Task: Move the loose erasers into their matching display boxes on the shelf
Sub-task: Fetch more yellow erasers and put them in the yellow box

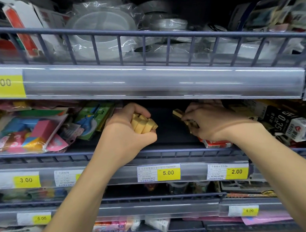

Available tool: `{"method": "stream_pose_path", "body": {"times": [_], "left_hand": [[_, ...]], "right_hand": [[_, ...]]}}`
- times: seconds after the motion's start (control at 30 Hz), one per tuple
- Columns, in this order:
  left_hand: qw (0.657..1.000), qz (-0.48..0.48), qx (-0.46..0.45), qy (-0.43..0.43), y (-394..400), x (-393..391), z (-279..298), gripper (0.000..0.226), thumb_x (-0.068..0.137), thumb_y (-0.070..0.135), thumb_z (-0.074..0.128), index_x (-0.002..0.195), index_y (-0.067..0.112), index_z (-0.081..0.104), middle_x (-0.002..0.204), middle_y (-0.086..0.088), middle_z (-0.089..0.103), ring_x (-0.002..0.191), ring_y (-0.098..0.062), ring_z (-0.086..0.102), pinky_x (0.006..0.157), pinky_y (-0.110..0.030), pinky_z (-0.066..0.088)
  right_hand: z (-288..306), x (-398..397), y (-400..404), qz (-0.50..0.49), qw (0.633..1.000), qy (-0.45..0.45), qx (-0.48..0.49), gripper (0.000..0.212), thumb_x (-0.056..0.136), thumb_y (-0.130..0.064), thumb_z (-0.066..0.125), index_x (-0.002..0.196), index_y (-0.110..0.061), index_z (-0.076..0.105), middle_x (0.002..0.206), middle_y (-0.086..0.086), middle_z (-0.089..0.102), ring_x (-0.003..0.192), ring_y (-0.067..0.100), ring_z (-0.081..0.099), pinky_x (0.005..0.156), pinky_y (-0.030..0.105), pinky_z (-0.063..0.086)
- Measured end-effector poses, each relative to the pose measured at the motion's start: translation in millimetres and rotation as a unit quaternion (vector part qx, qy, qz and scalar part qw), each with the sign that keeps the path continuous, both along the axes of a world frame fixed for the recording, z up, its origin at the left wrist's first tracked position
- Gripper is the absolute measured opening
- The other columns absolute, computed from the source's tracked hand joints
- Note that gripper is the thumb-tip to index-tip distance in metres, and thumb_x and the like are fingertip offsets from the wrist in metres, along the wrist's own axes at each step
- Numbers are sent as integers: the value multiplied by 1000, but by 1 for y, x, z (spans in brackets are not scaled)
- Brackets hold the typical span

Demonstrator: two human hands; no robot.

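Both hands reach into the middle shelf (167, 152), above a dark bare patch of its floor. My left hand (125, 130) grips a bunch of several pale yellow erasers (143, 124), their ends sticking out to the right of the fingers. My right hand (208, 121) grips several darker yellow erasers (177, 113); one pokes out to the left of the fingers, the others are half hidden under the palm. A red and white box (216, 144) lies just below the right wrist. No display box shows plainly.
Bagged colourful erasers (28, 134) and green card packs (93, 119) fill the shelf's left side. Black and white lead boxes (284, 121) crowd the right. The upper shelf's price rail (164, 79) hangs low over both hands. A wire front rail runs under the wrists.
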State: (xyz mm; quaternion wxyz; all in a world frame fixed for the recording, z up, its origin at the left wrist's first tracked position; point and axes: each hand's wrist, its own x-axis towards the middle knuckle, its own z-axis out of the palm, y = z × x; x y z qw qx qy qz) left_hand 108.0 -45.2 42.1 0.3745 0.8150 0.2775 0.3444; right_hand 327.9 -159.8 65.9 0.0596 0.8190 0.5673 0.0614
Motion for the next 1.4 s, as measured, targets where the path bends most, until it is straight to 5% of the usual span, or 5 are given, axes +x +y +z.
{"method": "stream_pose_path", "body": {"times": [0.3, 0.53, 0.73, 0.97, 1.4], "left_hand": [[1000, -6, -14, 2, 4, -1, -1, 39, 69, 20, 87, 91, 40, 63, 77, 10, 68, 58, 3, 58, 43, -13, 43], [1000, -9, -17, 9, 5, 0, -1, 38, 69, 19, 87, 90, 40, 62, 79, 11, 68, 63, 3, 60, 45, -11, 43], [1000, -4, -17, 12, 6, 3, -1, 37, 69, 21, 86, 91, 39, 62, 82, 11, 69, 69, -4, 62, 51, -11, 47], [1000, -5, -16, -8, 4, 0, -1, 38, 71, 18, 87, 92, 39, 62, 83, 13, 67, 71, 6, 60, 50, -8, 44], [981, -78, -101, -144, -41, -63, -24, 41, 65, 43, 86, 102, 40, 70, 97, 2, 78, 85, -31, 77, 64, -57, 64]], "right_hand": [[5, -5, 12, -33, 996, -43, -67, 44, 90, -21, 62, 129, -40, 60, 128, -6, 55, 127, 27, 43, 104, 41, 34], [0, 2, 13, 0, 997, 75, 13, 37, 91, -53, 63, 124, -36, 65, 111, -9, 60, 108, 19, 55, 86, 31, 39], [0, 0, 11, 23, 999, 4, -31, 41, 94, -36, 58, 132, -49, 55, 124, -13, 51, 128, 22, 39, 106, 41, 28], [2, -9, 13, 30, 993, 101, 61, 25, 87, -41, 69, 110, -39, 59, 108, -12, 60, 96, 13, 57, 75, 29, 44], [-39, -96, -81, 134, 763, 528, 348, 26, 89, -9, 73, 110, -23, 70, 97, 2, 73, 79, 20, 70, 63, 23, 55]]}}
